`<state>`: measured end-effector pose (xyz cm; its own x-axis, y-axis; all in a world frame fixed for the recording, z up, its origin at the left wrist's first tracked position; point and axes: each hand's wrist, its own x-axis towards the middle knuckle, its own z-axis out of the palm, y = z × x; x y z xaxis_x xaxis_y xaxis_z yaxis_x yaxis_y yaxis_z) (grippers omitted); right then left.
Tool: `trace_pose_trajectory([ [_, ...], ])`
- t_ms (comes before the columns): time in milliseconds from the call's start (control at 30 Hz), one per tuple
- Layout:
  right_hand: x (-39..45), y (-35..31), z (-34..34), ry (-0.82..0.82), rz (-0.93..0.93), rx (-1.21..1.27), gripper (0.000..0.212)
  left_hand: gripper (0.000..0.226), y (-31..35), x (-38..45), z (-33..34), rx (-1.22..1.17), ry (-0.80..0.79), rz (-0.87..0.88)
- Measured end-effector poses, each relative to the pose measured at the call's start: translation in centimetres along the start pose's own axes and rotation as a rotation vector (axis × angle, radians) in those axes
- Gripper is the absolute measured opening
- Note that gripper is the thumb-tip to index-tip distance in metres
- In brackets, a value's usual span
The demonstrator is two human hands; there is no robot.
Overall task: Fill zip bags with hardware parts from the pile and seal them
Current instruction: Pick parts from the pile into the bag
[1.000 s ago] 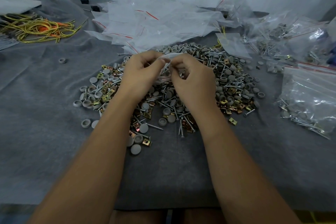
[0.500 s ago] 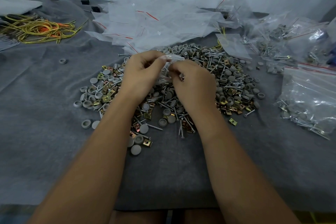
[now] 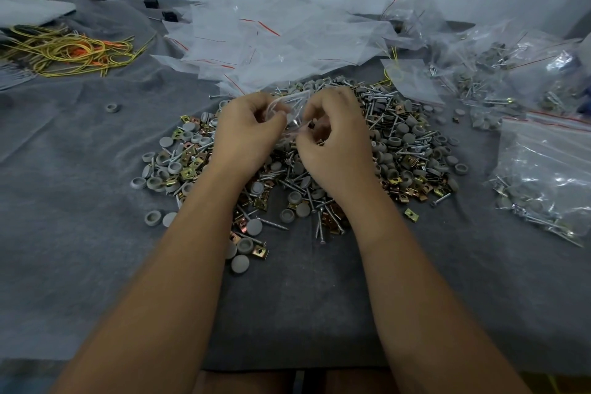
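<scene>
Bag: our left hand [image 3: 246, 134] and right hand [image 3: 332, 137] both pinch a clear zip bag [image 3: 289, 112] between them.
Pile: the hardware pile [image 3: 399, 150] lies directly beneath our hands.

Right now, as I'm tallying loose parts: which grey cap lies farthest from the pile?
The lone grey cap on the grey cloth, far left of the pile, below the yellow wires. The other caps lie in or beside the pile.

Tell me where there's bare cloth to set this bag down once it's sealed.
Bare grey cloth lies left of the hardware pile, below the yellow wires. Another strip runs along the near edge around the forearms. Far side and right are crowded: empty bags, filled bags.
</scene>
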<state>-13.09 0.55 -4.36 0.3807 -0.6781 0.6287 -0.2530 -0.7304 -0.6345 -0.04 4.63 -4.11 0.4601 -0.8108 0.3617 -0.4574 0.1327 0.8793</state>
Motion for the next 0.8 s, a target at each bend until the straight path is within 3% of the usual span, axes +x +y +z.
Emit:
trace_pose_trajectory([
  [133, -0.2, -0.2, -0.1, -0.164, 0.039, -0.016, 0.01, 0.017, -0.7, 0.4, 0.0, 0.057, 0.102, -0.026],
  [333, -0.3, -0.3, 0.1, -0.486, -0.056, -0.313, 0.01, 0.024, -1.3, 0.8, 0.0, 0.097, 0.14, -0.045],
  [533, -0.3, -0.6, 0.0, -0.526, -0.028, -0.286, 0.019, 0.015, -1.5, 0.9, 0.0, 0.119, 0.139, -0.025],
  [800, -0.3, -0.4, 0.2, -0.549, -0.039, -0.322, 0.018, 0.027, -1.6, 0.9, 0.1, 0.114, 0.119, -0.034],
])
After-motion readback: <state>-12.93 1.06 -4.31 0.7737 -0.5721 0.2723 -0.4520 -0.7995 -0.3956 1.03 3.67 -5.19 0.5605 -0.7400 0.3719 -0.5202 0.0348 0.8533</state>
